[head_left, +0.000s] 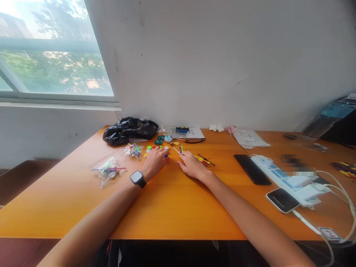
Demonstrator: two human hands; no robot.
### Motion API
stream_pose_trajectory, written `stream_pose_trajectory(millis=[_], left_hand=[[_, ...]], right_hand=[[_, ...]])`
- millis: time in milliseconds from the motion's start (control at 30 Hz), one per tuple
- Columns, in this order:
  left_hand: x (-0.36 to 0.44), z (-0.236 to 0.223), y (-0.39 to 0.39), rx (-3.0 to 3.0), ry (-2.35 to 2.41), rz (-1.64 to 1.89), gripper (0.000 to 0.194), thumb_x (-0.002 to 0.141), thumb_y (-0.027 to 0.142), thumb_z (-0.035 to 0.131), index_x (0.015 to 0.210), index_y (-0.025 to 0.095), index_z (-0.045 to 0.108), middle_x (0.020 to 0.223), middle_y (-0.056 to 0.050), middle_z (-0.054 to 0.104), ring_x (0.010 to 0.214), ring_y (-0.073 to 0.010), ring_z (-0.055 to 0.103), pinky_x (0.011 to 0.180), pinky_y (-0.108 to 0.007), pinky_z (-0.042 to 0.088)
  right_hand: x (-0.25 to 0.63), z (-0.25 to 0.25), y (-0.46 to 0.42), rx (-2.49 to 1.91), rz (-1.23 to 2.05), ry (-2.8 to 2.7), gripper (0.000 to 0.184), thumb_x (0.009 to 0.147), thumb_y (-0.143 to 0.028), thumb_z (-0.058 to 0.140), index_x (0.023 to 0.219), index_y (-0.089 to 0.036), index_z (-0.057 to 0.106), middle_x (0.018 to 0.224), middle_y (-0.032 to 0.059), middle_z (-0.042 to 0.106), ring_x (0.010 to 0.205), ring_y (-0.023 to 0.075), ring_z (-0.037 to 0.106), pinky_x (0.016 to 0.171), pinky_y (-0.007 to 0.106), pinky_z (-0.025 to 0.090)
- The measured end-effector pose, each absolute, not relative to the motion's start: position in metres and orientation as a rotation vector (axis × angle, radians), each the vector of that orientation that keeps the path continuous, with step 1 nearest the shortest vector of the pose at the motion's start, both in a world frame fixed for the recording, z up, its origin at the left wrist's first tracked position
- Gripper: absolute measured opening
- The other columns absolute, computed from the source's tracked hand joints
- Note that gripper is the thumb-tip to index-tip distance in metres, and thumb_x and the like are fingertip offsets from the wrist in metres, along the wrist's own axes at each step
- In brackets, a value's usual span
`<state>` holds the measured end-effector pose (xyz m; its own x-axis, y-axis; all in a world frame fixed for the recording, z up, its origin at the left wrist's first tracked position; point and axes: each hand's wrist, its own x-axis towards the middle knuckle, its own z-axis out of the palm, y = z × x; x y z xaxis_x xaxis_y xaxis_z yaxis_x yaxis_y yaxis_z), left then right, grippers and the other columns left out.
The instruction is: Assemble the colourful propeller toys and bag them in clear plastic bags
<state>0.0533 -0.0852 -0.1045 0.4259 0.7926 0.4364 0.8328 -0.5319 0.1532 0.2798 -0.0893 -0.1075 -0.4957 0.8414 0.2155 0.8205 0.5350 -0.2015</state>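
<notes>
A wooden tabletop [167,215] stretches beneath a pale wall, a crumpled black plastic bag [125,131] at its far left and a white power strip [280,176] at right, just beside a black phone [252,169]. Near the middle, the right hand [193,165] and left hand [155,160] reach palm down, fingers bent; how far either grip is closed cannot be told. A clear bag [109,170] of small parts lies left of a watch [136,177] on the left wrist. Coloured discs [166,148] cluster under and around the left fingers, any hold hidden, while a slim white piece [176,150] meets the right fingertips, whether pinched or merely touched unclear
</notes>
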Motion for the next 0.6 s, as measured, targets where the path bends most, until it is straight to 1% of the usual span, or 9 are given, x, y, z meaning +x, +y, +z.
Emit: stream_pose_trajectory(millis=[100,167,267,333,400,467,533,600], left_hand=[[0.055,-0.104,-0.085,-2.6,-1.438,-0.702,0.014,0.099,0.016,0.058,0.104,0.022,0.07,0.108,-0.01,0.075,0.102,-0.0314,0.061,0.088,-0.043,0.048],[0.055,-0.105,-0.084,-2.628,-1.398,-0.707,0.014,0.099,0.017,0.059,0.106,0.022,0.07,0.116,-0.01,0.074,0.108,-0.0311,0.061,0.093,-0.045,0.048],[0.057,-0.109,-0.081,-2.655,-1.32,-0.764,0.023,0.1,0.021,0.059,0.122,0.023,0.067,0.139,-0.013,0.066,0.128,-0.0323,0.056,0.105,-0.048,0.046],[0.058,-0.112,-0.079,-2.667,-1.273,-0.771,0.028,0.103,0.022,0.054,0.129,0.023,0.063,0.147,-0.015,0.06,0.138,-0.0333,0.051,0.11,-0.051,0.043],[0.058,-0.114,-0.079,-2.689,-1.248,-0.735,0.026,0.104,0.021,0.05,0.125,0.023,0.064,0.141,-0.016,0.062,0.138,-0.0328,0.051,0.111,-0.051,0.042],[0.058,-0.114,-0.079,-2.704,-1.246,-0.686,0.023,0.102,0.017,0.047,0.115,0.022,0.065,0.131,-0.015,0.065,0.132,-0.0313,0.055,0.111,-0.05,0.041],[0.057,-0.113,-0.079,-2.697,-1.249,-0.641,0.023,0.1,0.012,0.045,0.109,0.021,0.064,0.125,-0.014,0.066,0.127,-0.0303,0.057,0.112,-0.05,0.039],[0.057,-0.112,-0.08,-2.681,-1.247,-0.607,0.024,0.099,0.008,0.043,0.105,0.021,0.063,0.124,-0.015,0.066,0.125,-0.03,0.058,0.111,-0.05,0.038]], right_hand=[[0.28,-0.106,-0.09,-1.411,0.084,-2.499,0.021,0.106,-0.027,0.056,0.108,-0.014,0.071,0.118,0.0186,0.069,0.116,0.0296,0.061,0.105,0.04,0.048],[0.28,-0.106,-0.091,-1.419,0.07,-2.501,0.022,0.106,-0.027,0.055,0.107,-0.013,0.072,0.118,0.0193,0.069,0.116,0.0304,0.061,0.105,0.041,0.049],[0.28,-0.106,-0.092,-1.415,0.06,-2.508,0.021,0.105,-0.026,0.056,0.105,-0.013,0.072,0.117,0.02,0.069,0.116,0.0314,0.062,0.105,0.041,0.048],[0.281,-0.105,-0.091,-1.383,0.062,-2.512,0.018,0.103,-0.025,0.058,0.105,-0.014,0.073,0.115,0.019,0.07,0.116,0.0312,0.062,0.103,0.04,0.048],[0.287,-0.099,-0.087,-1.344,0.072,-2.488,0.017,0.102,-0.023,0.059,0.106,-0.015,0.073,0.113,0.0168,0.071,0.113,0.0295,0.063,0.1,0.038,0.048],[0.297,-0.089,-0.082,-1.346,0.097,-2.426,0.019,0.102,-0.019,0.056,0.107,-0.016,0.074,0.11,0.0144,0.073,0.107,0.0267,0.066,0.095,0.034,0.048],[0.313,-0.076,-0.075,-1.422,0.128,-2.333,0.022,0.1,-0.016,0.054,0.104,-0.017,0.075,0.107,0.0123,0.075,0.099,0.0239,0.068,0.087,0.031,0.048],[0.331,-0.065,-0.069,-1.535,0.152,-2.256,0.019,0.097,-0.017,0.057,0.099,-0.018,0.076,0.102,0.01,0.078,0.089,0.0217,0.068,0.075,0.029,0.046]])
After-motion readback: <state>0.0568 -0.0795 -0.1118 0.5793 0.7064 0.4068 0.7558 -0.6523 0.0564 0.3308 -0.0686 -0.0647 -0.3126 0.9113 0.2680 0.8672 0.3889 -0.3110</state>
